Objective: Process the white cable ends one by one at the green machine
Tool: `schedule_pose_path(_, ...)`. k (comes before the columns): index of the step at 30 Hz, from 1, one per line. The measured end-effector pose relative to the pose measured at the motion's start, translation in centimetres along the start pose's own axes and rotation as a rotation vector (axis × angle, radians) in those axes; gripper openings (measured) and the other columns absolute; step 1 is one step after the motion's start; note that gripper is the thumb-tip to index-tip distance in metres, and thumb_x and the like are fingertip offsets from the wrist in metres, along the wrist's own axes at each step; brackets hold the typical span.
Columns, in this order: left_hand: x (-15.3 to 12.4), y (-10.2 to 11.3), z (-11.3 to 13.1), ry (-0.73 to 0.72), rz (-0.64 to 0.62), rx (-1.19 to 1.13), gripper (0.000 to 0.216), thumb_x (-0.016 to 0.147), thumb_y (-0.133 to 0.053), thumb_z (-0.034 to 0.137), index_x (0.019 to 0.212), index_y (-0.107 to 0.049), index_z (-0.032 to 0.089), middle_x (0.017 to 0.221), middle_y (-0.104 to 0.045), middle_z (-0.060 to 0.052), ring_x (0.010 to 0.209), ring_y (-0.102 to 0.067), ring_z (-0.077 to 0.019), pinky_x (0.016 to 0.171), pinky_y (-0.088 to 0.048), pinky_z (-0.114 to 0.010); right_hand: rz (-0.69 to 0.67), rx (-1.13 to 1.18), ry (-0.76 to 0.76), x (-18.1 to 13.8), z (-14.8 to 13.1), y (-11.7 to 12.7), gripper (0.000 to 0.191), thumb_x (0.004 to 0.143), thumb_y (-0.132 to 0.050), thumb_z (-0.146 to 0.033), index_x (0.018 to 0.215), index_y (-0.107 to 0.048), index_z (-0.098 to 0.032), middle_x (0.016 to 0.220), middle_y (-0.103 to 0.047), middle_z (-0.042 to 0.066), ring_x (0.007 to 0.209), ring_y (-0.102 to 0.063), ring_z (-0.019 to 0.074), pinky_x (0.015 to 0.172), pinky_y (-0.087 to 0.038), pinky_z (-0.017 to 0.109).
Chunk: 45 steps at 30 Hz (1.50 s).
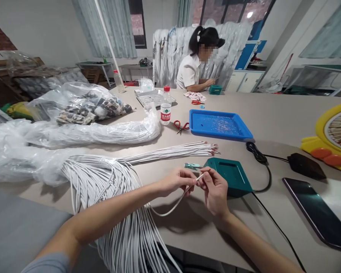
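Note:
Between my two hands runs one white cable (170, 211), its end pinched near the green box. My left hand (179, 182) grips the cable with thumb and fingers a little way back from the tip. Close beside it, my right hand (216, 191) pinches the cable's end; the fingers hide the very tip. Just behind my hands sits the dark green box (238, 178) with a black cord. A big bundle of white cables (125, 220) hangs over the table's front edge at left. Another row of cables (170, 152) lies behind, with reddish-brown ends.
A blue tray (220, 132) holds small scraps. Red-handled pliers (180, 127) and a water bottle (166, 108) stand nearby. Bagged cables (102, 134) lie left. To the right are a phone (315, 212), a black adapter (305, 167) and a yellow fan (329, 132). A co-worker (193, 70) sits opposite.

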<state>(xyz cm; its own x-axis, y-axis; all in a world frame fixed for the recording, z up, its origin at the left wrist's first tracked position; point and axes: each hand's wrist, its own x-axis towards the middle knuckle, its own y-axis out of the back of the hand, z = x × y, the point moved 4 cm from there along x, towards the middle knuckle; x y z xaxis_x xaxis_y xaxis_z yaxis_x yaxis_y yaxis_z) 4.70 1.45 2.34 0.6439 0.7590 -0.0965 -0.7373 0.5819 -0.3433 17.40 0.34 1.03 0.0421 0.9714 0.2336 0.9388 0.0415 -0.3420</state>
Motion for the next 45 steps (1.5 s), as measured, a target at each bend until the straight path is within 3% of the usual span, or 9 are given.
schedule_pose_path(6,-0.2,-0.2,0.1,-0.041,0.049,-0.040,0.036,0.067,-0.077,0.042,0.071,-0.064,0.009,0.057,-0.059,-0.001,0.052,-0.058,-0.0102,0.053,-0.041,-0.021,-0.155,-0.154,0.007,-0.4,-0.5,-0.6,0.016,0.088,-0.058,-0.027,0.076,-0.065,-0.018,0.069,-0.052,-0.001,0.059,-0.048,0.0091,0.052,-0.037,0.023)
schedule_pose_path(9,-0.4,-0.1,-0.1,0.004,0.057,-0.067,0.038,0.065,-0.079,0.043,0.072,-0.063,0.009,0.058,-0.059,-0.001,0.048,-0.058,-0.0100,0.049,-0.041,-0.021,-0.146,-0.220,0.081,-0.5,-0.9,-0.5,0.014,0.087,-0.059,-0.026,0.077,-0.068,-0.019,0.068,-0.052,-0.001,0.057,-0.046,0.0087,0.050,-0.035,0.023)
schedule_pose_path(16,-0.9,-0.6,-0.1,0.051,-0.083,-0.105,0.034,0.076,-0.071,0.042,0.076,-0.062,0.009,0.053,-0.059,-0.001,0.041,-0.053,-0.0073,0.046,-0.038,-0.018,-0.180,-0.199,0.134,-0.6,-1.8,-0.6,0.011,0.086,-0.060,-0.027,0.082,-0.069,-0.022,0.066,-0.053,-0.001,0.053,-0.044,0.0088,0.047,-0.034,0.022)
schedule_pose_path(20,-1.2,-0.6,-0.1,0.041,-0.102,-0.099,0.030,0.079,-0.068,0.039,0.076,-0.062,0.010,0.051,-0.058,0.001,0.040,-0.052,-0.0063,0.044,-0.036,-0.017,-0.185,-0.226,0.141,-0.5,-2.5,-0.8,0.016,0.084,-0.063,-0.032,0.077,-0.068,-0.019,0.064,-0.054,0.000,0.051,-0.044,0.0087,0.046,-0.035,0.023)
schedule_pose_path(27,-1.8,-0.5,0.4,-0.069,0.025,0.026,0.029,0.075,-0.073,0.036,0.075,-0.066,0.007,0.058,-0.061,-0.002,0.048,-0.059,-0.0106,0.049,-0.043,-0.021,-0.232,-0.264,0.142,-0.4,-2.8,-1.5,0.019,0.082,-0.065,-0.032,0.070,-0.067,-0.018,0.060,-0.054,-0.001,0.050,-0.043,0.0082,0.050,-0.038,0.024)
schedule_pose_path(32,-1.9,-0.6,0.4,-0.012,0.033,0.008,0.029,0.076,-0.072,0.036,0.072,-0.066,0.008,0.059,-0.061,-0.002,0.044,-0.058,-0.0090,0.044,-0.039,-0.018,-0.266,-0.287,0.194,-0.1,-3.1,-1.3,0.020,0.083,-0.064,-0.033,0.070,-0.067,-0.018,0.061,-0.055,0.000,0.052,-0.045,0.0094,0.048,-0.036,0.024)
schedule_pose_path(34,-1.9,-0.5,0.4,0.005,0.024,-0.014,0.029,0.076,-0.073,0.035,0.074,-0.066,0.008,0.058,-0.061,-0.002,0.043,-0.057,-0.0090,0.044,-0.039,-0.018,-0.205,-0.268,0.231,0.0,-3.3,-0.9,0.019,0.085,-0.062,-0.031,0.072,-0.065,-0.018,0.062,-0.053,-0.001,0.051,-0.043,0.0083,0.048,-0.036,0.024)
schedule_pose_path(38,-1.7,0.0,0.6,-0.023,0.070,-0.068,0.028,0.074,-0.075,0.035,0.078,-0.067,0.008,0.058,-0.060,0.000,0.044,-0.057,-0.0087,0.048,-0.043,-0.020,0.045,-0.335,0.369,-0.1,-3.6,0.2,0.011,0.088,-0.058,-0.026,0.082,-0.064,-0.020,0.071,-0.052,0.000,0.053,-0.044,0.0083,0.049,-0.037,0.024)
schedule_pose_path(45,-1.6,-0.1,0.8,-0.043,0.040,-0.025,0.021,0.079,-0.069,0.030,0.080,-0.068,0.010,0.063,-0.062,-0.001,0.053,-0.060,-0.0111,0.054,-0.045,-0.023,-0.089,-0.624,0.597,-0.6,-2.7,-0.5,0.022,0.084,-0.060,-0.019,0.105,-0.063,-0.024,0.086,-0.057,0.004,0.064,-0.051,0.0117,0.053,-0.045,0.026)
